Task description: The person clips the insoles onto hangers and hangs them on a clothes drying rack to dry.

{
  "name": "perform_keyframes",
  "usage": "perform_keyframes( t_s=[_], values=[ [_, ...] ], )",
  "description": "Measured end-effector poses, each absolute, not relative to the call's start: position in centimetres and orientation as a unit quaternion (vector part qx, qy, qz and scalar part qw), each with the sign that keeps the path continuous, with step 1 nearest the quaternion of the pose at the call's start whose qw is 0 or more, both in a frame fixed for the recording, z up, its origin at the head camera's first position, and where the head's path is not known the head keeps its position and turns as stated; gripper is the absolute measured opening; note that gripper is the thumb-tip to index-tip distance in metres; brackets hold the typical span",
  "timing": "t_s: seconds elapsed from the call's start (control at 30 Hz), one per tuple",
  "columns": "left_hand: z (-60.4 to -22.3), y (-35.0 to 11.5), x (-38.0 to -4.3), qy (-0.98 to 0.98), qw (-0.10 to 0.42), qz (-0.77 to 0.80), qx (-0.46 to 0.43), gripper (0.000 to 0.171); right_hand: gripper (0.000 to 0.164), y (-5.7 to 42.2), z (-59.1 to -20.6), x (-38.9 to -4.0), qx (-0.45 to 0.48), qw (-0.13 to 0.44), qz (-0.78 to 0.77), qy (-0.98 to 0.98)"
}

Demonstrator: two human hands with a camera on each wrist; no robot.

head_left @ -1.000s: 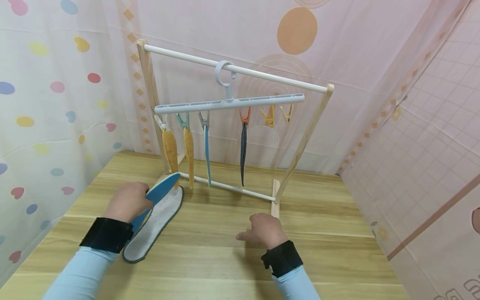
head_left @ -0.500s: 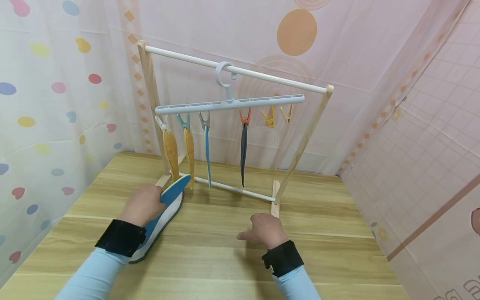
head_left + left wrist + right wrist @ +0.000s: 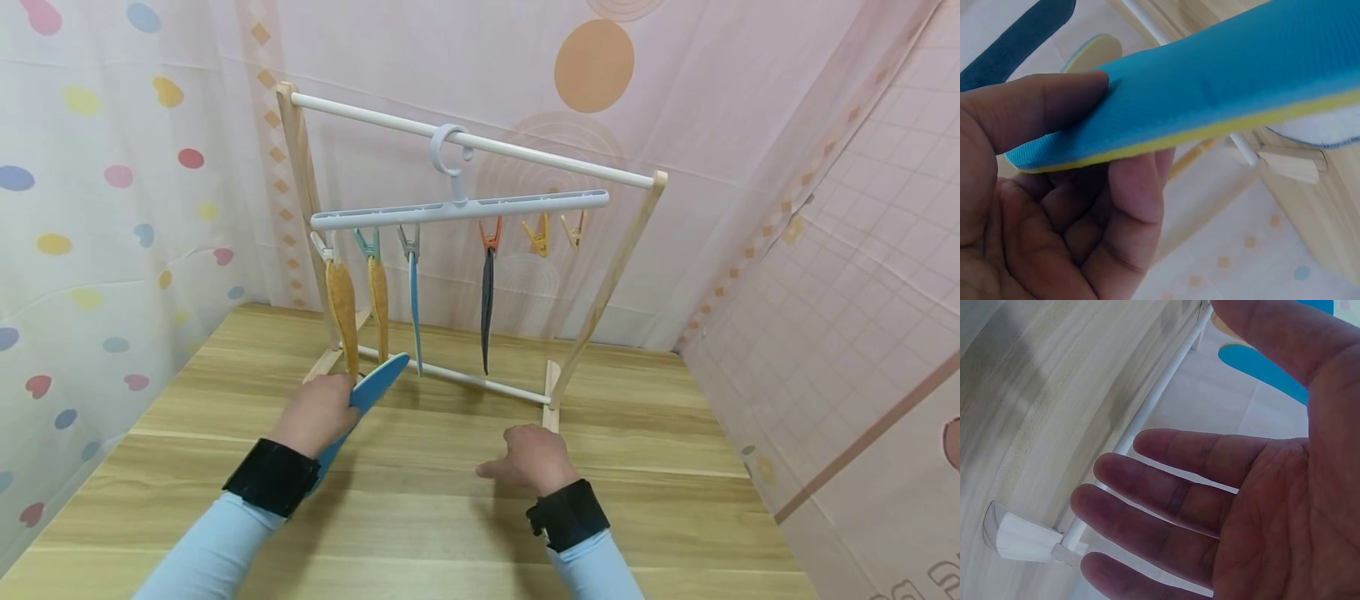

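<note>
My left hand (image 3: pixel 318 414) pinches a blue insole (image 3: pixel 381 382) with a yellow underside, thumb on the blue face and fingers beneath, as the left wrist view shows. The insole slants up over the tabletop, its far end overlapping the rack's lower bar. Palm showing in the right wrist view, my right hand (image 3: pixel 1260 494) holds nothing; its fingers are loosely extended near the rack's right foot. On the grey hanger (image 3: pixel 457 208), clips hold two mustard insoles (image 3: pixel 342 308), a thin blue one (image 3: pixel 415 312) and a dark one (image 3: pixel 487 312). Two yellowish clips (image 3: pixel 538 236) at right hold nothing.
A wooden rack with a white top bar (image 3: pixel 555 161) and a white lower bar (image 3: pixel 480 382) stands on the wood-grain table (image 3: pixel 420 533). A pale insole with a dark edge (image 3: pixel 1329 128) lies on the table, mostly hidden in the head view. Patterned curtains (image 3: pixel 120 225) enclose the table.
My left hand has moved right with the blue insole, whose tip now reaches past the mustard insoles. The pale insole is now covered in the head view. My right hand has hardly moved.
</note>
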State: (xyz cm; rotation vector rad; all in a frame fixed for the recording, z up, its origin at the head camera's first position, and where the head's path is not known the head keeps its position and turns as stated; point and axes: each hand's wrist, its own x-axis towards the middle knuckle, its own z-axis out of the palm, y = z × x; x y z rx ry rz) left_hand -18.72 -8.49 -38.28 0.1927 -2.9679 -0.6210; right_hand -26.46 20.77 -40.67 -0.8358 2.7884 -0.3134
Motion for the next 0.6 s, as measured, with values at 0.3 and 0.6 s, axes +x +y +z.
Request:
perform_keyframes(
  t_s=[0.3, 0.6],
  values=[
    [-38.3, -6.9, -19.4, -0.973, 0.05, -0.219, 0.058, 0.02, 0.066, 20.8, -40.5, -26.5, -0.279, 0.113, -0.11, 0.947],
    [-38.6, -5.7, -20.2, -0.977, 0.071, -0.196, 0.046, 0.013, 0.067, 20.7, -40.2, -26.7, -0.273, 0.111, -0.102, 0.95]
  ],
)
